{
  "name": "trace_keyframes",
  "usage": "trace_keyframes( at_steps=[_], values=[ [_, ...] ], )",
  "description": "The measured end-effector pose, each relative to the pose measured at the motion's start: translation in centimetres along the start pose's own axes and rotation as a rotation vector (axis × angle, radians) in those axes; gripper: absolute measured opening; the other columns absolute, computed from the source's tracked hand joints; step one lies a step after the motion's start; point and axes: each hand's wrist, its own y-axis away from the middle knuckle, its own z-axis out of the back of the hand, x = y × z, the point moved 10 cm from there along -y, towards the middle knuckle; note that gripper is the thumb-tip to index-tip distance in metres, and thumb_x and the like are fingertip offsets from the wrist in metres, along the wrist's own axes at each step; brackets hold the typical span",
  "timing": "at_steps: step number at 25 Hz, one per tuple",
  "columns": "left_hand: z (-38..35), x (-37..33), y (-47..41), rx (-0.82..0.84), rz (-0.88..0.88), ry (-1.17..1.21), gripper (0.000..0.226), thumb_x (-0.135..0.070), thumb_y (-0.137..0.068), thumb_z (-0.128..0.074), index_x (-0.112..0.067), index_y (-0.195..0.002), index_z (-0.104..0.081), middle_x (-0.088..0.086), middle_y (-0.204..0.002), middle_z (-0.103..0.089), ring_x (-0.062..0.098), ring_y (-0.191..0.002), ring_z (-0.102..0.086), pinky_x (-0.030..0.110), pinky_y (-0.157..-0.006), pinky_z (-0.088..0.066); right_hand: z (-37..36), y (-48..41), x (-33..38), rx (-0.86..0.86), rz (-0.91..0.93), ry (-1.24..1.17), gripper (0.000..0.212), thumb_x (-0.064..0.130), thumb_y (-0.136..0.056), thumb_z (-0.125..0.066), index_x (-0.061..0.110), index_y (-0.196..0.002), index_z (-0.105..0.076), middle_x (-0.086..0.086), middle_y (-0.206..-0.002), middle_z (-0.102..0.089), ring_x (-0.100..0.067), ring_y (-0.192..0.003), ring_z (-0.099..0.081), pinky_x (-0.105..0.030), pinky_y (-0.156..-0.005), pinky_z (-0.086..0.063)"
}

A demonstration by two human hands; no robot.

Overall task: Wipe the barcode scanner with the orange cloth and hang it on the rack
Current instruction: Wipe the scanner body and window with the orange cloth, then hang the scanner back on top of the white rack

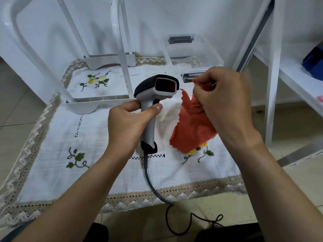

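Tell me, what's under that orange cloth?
The orange cloth hangs from the right hand over the white embroidered tablecloth. Yellow embroidered flowers peek out below its edge; the rest beneath is covered.

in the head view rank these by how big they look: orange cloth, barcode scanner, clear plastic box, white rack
1. white rack, its frame spans much of the view
2. clear plastic box
3. barcode scanner and orange cloth: look about alike, and the cloth is bunched in the right hand, so unranked
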Motion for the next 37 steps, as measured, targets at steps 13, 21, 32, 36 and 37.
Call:
trace_keyframes(
  at_steps=[13,21,32,36,37],
  values=[
    [-0.3,0.1,-0.2,0.018,0.005,0.019,0.024,-0.041,-0.068,-0.088,-0.024,-0.083,-0.082,-0.007,-0.08,-0.079,0.012,-0.078,-0.074,0.046,-0.083,-0.063,-7.4,3.1,-6.4,0.7,-0.281,0.207,0.019,0.043,-0.089,-0.074,0.027,-0.082,-0.082,0.01,-0.082,-0.07,-0.007,-0.074,-0.06,-0.021,-0.055,-0.038],
    [-0.7,-1.4,0.9,0.085,0.026,0.061,0.023,-0.034,-0.07,-0.09,-0.024,-0.089,-0.082,-0.01,-0.085,-0.08,0.009,-0.084,-0.076,0.045,-0.086,-0.063,-5.9,2.4,-2.0,0.54,-0.246,-0.127,0.013,0.043,-0.088,-0.074,0.031,-0.09,-0.08,0.015,-0.088,-0.076,-0.003,-0.089,-0.07,-0.028,-0.08,-0.051],
    [-2.0,-9.9,2.5,0.393,-0.056,0.346,0.016,-0.004,-0.085,-0.075,-0.006,-0.101,-0.078,0.004,-0.088,-0.079,0.018,-0.085,-0.076,0.034,-0.072,-0.06,-4.0,1.8,6.2,0.743,-0.138,-0.554,0.027,0.012,-0.083,-0.081,0.018,-0.109,-0.075,-0.007,-0.106,-0.078,-0.03,-0.111,-0.072,-0.059,-0.103,-0.052],
    [-3.2,-14.2,1.1,0.525,-0.125,0.391,0.011,-0.01,-0.089,-0.073,-0.012,-0.099,-0.078,0.019,-0.106,-0.075,0.03,-0.109,-0.071,0.043,-0.088,-0.06,-0.2,-2.3,7.7,0.57,-0.127,-0.482,0.02,0.005,-0.079,-0.084,0.015,-0.095,-0.079,-0.004,-0.091,-0.079,-0.021,-0.091,-0.076,-0.042,-0.094,-0.061],
    [-3.1,-15.1,0.5,0.527,-0.134,0.382,0.011,-0.012,-0.089,-0.074,-0.014,-0.099,-0.078,0.017,-0.107,-0.076,0.028,-0.112,-0.07,0.045,-0.09,-0.06,0.7,-3.4,7.9,0.531,-0.13,-0.424,0.019,0.009,-0.078,-0.085,0.018,-0.094,-0.08,-0.001,-0.089,-0.08,-0.016,-0.086,-0.075,-0.035,-0.086,-0.061]
  ],
)
